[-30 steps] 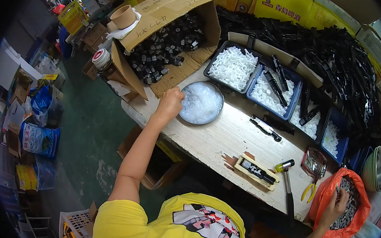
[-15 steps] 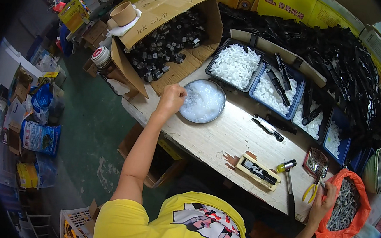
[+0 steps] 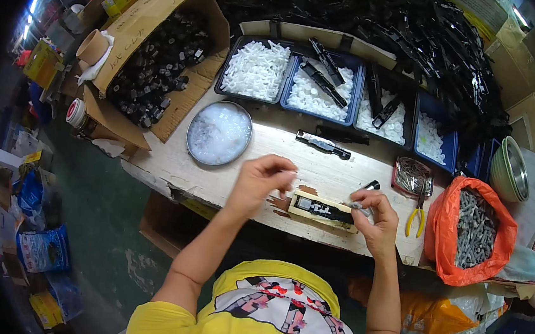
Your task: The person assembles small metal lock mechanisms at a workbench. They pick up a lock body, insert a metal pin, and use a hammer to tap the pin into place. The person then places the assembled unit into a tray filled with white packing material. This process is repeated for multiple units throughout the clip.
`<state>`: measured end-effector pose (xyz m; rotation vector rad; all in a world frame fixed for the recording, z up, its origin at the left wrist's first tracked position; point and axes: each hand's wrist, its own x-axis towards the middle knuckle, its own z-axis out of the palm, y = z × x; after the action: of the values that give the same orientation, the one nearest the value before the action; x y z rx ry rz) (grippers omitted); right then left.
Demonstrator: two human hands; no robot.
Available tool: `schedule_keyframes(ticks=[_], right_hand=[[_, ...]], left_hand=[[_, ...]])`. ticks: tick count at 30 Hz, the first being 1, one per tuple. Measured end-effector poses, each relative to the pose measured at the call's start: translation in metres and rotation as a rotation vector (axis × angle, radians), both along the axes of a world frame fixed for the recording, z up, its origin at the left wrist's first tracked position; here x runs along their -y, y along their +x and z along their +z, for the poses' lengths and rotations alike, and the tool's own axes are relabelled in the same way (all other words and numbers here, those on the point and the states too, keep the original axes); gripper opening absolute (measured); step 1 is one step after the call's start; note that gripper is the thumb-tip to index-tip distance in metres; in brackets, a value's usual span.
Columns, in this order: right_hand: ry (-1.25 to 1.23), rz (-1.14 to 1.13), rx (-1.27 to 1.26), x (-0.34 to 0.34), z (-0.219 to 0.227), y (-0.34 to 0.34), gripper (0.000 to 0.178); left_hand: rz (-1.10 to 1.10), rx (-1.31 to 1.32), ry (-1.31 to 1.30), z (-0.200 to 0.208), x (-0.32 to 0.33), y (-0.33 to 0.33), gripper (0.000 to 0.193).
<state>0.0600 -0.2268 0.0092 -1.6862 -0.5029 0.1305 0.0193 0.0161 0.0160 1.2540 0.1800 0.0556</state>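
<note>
My left hand (image 3: 258, 188) hovers just left of a pale block holder (image 3: 321, 221), thumb and fingers pinched together. Whatever is between those fingertips is too small to make out. Set in the holder is a black elongated part (image 3: 340, 214) with grey metal pieces in it. At the holder's right end, my right hand (image 3: 378, 224) is closed on a small grey metal piece (image 3: 359, 207). A hammer (image 3: 372, 185) lies behind the right hand, which hides most of it. Farther back on the table rests another black-and-silver part (image 3: 323, 144).
A round dish (image 3: 219, 133) of translucent whitish contents stands left. Behind are blue trays (image 3: 353, 116) of white pieces and a heap of black parts (image 3: 419, 27). Yellow-handled pliers (image 3: 415, 222) and an orange bag (image 3: 443, 227) of grey pieces are right; a cardboard box (image 3: 116, 68) is far left.
My left hand has left the round dish and come right to the holder. My right hand has moved left from beside the orange bag to the holder's right end. The view has shifted.
</note>
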Motion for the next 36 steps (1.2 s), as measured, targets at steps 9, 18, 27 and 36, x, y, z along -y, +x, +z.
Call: schedule_keyframes(ticks=[9, 18, 27, 36], right_hand=[[-0.528, 0.066, 0.226, -0.014, 0.017, -0.016, 0.027], [-0.492, 0.053, 0.481, -0.018, 0.015, -0.012, 0.016], [-0.518, 0.027, 0.542, -0.023, 0.013, -0.012, 0.013], [-0.617, 0.051, 0.781, -0.026, 0.014, -0.015, 0.022]], left_hand=[[-0.059, -0.097, -0.094, -0.006, 0.028, -0.002, 0.015], [-0.029, -0.107, -0.072, -0.010, 0.029, -0.006, 0.015], [-0.057, -0.128, -0.067, -0.008, 0.033, -0.008, 0.012], [-0.167, -0.306, -0.206, -0.006, 0.028, -0.001, 0.010]])
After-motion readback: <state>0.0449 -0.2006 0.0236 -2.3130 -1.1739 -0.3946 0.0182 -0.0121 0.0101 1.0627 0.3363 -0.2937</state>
